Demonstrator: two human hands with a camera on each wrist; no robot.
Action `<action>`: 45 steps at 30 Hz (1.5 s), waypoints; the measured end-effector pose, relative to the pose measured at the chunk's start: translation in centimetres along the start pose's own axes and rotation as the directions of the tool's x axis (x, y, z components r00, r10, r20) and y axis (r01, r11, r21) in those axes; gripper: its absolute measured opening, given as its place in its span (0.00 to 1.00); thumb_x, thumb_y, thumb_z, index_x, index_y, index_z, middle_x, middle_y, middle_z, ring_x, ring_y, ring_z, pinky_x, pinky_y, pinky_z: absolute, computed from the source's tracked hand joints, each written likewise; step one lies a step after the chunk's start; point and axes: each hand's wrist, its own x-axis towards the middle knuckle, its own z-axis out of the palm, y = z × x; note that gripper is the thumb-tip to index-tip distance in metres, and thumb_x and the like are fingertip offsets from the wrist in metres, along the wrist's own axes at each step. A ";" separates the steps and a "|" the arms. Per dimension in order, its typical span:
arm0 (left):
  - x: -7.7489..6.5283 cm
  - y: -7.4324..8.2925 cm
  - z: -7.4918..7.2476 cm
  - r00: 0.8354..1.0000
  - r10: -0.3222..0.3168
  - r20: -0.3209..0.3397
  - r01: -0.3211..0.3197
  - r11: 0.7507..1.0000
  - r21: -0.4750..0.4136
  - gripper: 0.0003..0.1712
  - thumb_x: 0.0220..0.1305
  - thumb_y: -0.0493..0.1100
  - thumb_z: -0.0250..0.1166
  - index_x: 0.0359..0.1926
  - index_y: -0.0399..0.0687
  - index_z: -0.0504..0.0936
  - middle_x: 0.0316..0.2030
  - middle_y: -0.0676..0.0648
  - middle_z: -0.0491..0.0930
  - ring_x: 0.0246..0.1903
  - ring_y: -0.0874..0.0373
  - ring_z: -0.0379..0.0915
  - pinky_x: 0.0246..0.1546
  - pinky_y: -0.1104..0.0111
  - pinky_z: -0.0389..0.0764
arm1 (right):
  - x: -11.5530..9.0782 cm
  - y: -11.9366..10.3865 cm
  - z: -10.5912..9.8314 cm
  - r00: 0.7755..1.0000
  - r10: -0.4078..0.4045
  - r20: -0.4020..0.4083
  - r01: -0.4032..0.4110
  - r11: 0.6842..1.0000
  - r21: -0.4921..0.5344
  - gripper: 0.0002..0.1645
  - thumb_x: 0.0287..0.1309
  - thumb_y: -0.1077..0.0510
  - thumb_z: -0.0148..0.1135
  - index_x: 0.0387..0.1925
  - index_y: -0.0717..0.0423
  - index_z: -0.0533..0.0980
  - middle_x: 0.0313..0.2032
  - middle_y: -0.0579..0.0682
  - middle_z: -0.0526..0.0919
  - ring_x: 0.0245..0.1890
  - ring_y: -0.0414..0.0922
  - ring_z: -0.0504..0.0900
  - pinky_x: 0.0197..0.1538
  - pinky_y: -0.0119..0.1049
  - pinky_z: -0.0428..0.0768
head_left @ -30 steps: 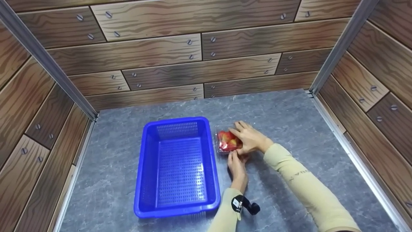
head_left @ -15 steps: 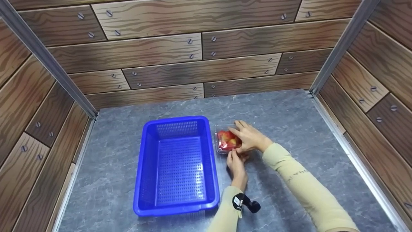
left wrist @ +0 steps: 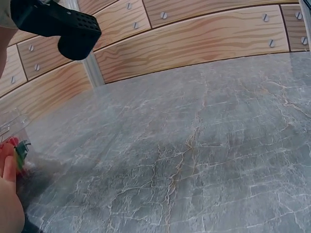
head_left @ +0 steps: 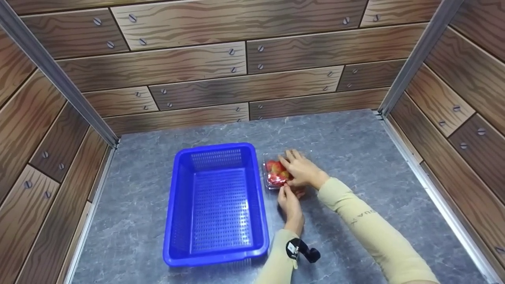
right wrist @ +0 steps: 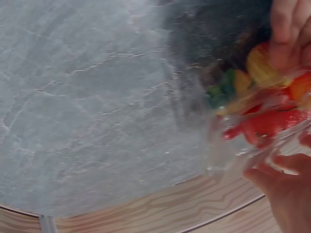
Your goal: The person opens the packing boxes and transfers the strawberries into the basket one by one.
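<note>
A clear plastic box [head_left: 272,183] stands just right of the blue basket in the head view. Red and yellow fruit-like pieces [head_left: 276,170] fill it, and green bits show among them in both wrist views. My left hand [head_left: 290,205] pinches the box's near right corner, thumb above and the other fingers lower down, partly hidden. Over the right side of the box lies my right hand [head_left: 303,169], its fingers spread toward the far edge and its thumb close to the left hand. Thin clear plastic [right wrist: 218,145] sticks out past the pieces in the right wrist view.
A blue perforated basket [head_left: 217,258] with nothing in it stands on the grey marbled table [head_left: 134,205]. Wood-patterned walls [head_left: 197,79] enclose the back and sides, with metal strips [head_left: 438,201] along the table's edges. A black camera mount [head_left: 303,251] sits on the left wrist.
My right hand has shifted slightly left and nearer, with its fingers a little more spread. The left hand keeps its place at the corner. The box and basket stay where they were.
</note>
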 end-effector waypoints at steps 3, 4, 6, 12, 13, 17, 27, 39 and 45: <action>0.0 0.2 -0.1 1.000 0.004 -0.003 -0.004 1.000 0.013 0.15 0.75 0.33 0.48 0.31 0.32 0.76 0.25 0.49 0.77 0.22 0.53 0.77 0.29 0.54 0.83 | 0.2 -0.5 -0.3 0.999 -0.004 0.032 0.004 1.000 0.001 0.53 0.40 0.51 0.73 0.65 0.75 0.65 0.60 0.81 0.65 0.59 0.77 0.67 0.58 0.68 0.69; 0.0 0.2 -0.1 1.000 0.006 -0.003 -0.006 1.000 0.022 0.15 0.74 0.32 0.48 0.31 0.32 0.76 0.25 0.48 0.77 0.23 0.51 0.77 0.29 0.52 0.83 | 0.2 -0.7 -0.4 0.999 -0.003 0.045 0.003 1.000 0.004 0.53 0.41 0.52 0.73 0.65 0.76 0.64 0.60 0.82 0.64 0.59 0.78 0.66 0.58 0.68 0.68; -0.1 0.5 -0.1 1.000 0.009 -0.002 -0.009 0.999 0.039 0.15 0.74 0.32 0.47 0.31 0.31 0.76 0.24 0.45 0.77 0.22 0.47 0.78 0.30 0.48 0.82 | 0.3 -0.9 -0.6 0.997 -0.001 0.073 0.000 1.000 0.009 0.52 0.42 0.53 0.73 0.64 0.78 0.63 0.61 0.84 0.62 0.60 0.80 0.64 0.58 0.69 0.67; -0.8 2.6 0.0 0.999 0.049 -0.004 -0.048 0.993 0.105 0.14 0.71 0.28 0.47 0.29 0.23 0.74 0.24 0.31 0.77 0.25 0.31 0.76 0.32 0.41 0.79 | 0.6 -1.4 -1.2 0.994 0.006 0.105 -0.007 1.000 0.010 0.50 0.41 0.56 0.72 0.63 0.79 0.64 0.60 0.85 0.63 0.60 0.80 0.64 0.57 0.68 0.69; -1.0 3.0 0.0 0.998 0.056 -0.005 -0.055 0.991 0.122 0.14 0.70 0.28 0.47 0.30 0.21 0.74 0.25 0.30 0.77 0.26 0.29 0.75 0.32 0.41 0.79 | 0.6 -1.4 -1.2 0.994 0.010 0.108 -0.010 1.000 0.008 0.50 0.41 0.56 0.72 0.63 0.79 0.64 0.59 0.85 0.63 0.59 0.80 0.65 0.57 0.68 0.69; -1.5 3.8 0.0 0.997 0.078 -0.001 -0.077 0.984 0.161 0.13 0.69 0.28 0.48 0.33 0.17 0.74 0.27 0.25 0.77 0.28 0.26 0.75 0.32 0.42 0.79 | 0.9 -1.4 -1.3 0.992 0.017 0.127 -0.016 1.000 -0.006 0.50 0.40 0.55 0.74 0.63 0.78 0.65 0.59 0.83 0.65 0.58 0.79 0.67 0.56 0.66 0.72; -0.8 2.3 -0.2 0.997 0.081 0.012 -0.082 0.988 0.128 0.13 0.70 0.29 0.48 0.33 0.23 0.77 0.26 0.25 0.79 0.27 0.27 0.77 0.30 0.43 0.80 | 1.2 -1.1 -1.9 0.990 0.009 0.143 -0.013 1.000 0.027 0.50 0.38 0.53 0.74 0.62 0.75 0.69 0.58 0.81 0.67 0.56 0.79 0.68 0.53 0.63 0.75; -0.5 1.0 -0.5 0.997 0.069 0.018 -0.071 0.986 0.154 0.15 0.70 0.28 0.46 0.34 0.17 0.74 0.27 0.21 0.78 0.27 0.23 0.76 0.30 0.43 0.79 | 1.4 -1.0 -2.9 0.957 0.085 0.278 -0.133 0.979 0.156 0.51 0.37 0.56 0.74 0.65 0.70 0.68 0.65 0.79 0.60 0.64 0.79 0.60 0.56 0.63 0.72; 0.3 -0.1 -0.8 0.998 0.067 -0.002 -0.066 0.985 0.161 0.15 0.71 0.29 0.46 0.30 0.23 0.75 0.23 0.30 0.81 0.20 0.41 0.81 0.25 0.58 0.82 | 1.9 0.4 -4.5 0.963 0.031 0.268 -0.114 0.947 0.299 0.43 0.43 0.53 0.72 0.62 0.67 0.72 0.60 0.75 0.71 0.44 0.62 0.81 0.49 0.52 0.81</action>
